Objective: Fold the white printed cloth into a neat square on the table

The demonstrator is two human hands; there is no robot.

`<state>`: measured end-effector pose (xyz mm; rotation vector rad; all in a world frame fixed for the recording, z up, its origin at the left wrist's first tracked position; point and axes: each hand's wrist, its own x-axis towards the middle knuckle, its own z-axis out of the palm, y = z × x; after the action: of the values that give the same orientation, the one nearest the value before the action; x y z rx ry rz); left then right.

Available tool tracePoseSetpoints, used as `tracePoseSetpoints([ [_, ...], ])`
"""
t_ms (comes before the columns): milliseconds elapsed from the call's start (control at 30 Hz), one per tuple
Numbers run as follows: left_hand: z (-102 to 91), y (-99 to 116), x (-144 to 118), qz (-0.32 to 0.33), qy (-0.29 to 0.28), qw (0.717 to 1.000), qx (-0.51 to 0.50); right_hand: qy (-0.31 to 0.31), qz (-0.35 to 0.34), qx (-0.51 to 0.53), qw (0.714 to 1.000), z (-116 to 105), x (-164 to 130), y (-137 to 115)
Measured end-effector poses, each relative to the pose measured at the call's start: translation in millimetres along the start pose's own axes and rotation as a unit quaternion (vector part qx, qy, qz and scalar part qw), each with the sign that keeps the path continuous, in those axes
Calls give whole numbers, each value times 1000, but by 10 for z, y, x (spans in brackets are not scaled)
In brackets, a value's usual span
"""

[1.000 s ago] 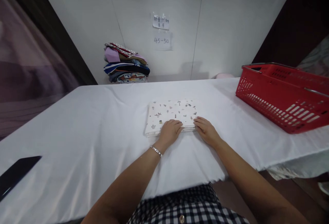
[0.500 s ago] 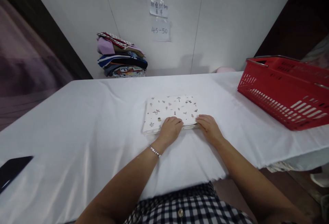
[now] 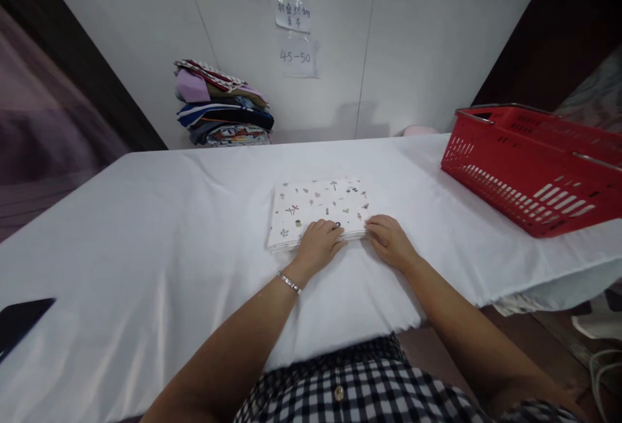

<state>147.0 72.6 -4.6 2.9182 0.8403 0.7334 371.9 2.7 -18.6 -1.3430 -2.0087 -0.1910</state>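
Observation:
A folded white cloth (image 3: 321, 206) printed with small plants lies flat on the white-covered table in front of me. Several layers show along its near edge. My left hand (image 3: 321, 240), with a bracelet at the wrist, grips that near edge around the middle, fingers on top and thumb at the front. At the near right corner, my right hand (image 3: 389, 240) has its fingertips on the cloth and the thumb tucked low against the edge. Part of the near edge is hidden behind the left hand.
A red plastic basket (image 3: 510, 177) with metal handles stands at the right. Folded fabrics (image 3: 223, 105) are stacked at the back left by the wall. A dark flat device (image 3: 24, 322) lies at the left edge. Paper notes (image 3: 297, 57) hang on the wall.
The view has shifted slightly. The left thumb now shows apart from the fingers at the near edge, and the right fingers sit a little differently on the corner. The cloth remains folded.

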Motion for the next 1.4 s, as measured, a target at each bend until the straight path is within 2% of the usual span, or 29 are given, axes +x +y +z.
tracePoseSetpoints([
  [233,27,-24,29,-30,4,1000,5,2,16,-24,1000,35,-7,26],
  [500,46,-16,33,-13,-5,999,32,31,13,-71,997,69,-13,40],
  [733,-29,-37,79,-15,22,997,76,54,7,-84,995,55,16,7],
  [967,0,8,43,1,-3,997,75,21,-1,-88,996,80,-17,39],
  [1167,2,-13,30,2,32,996,77,35,-4,-86,996,67,-6,41],
  [1400,41,5,5,5,-2,997,78,8,2,-66,998,86,-8,48],
])
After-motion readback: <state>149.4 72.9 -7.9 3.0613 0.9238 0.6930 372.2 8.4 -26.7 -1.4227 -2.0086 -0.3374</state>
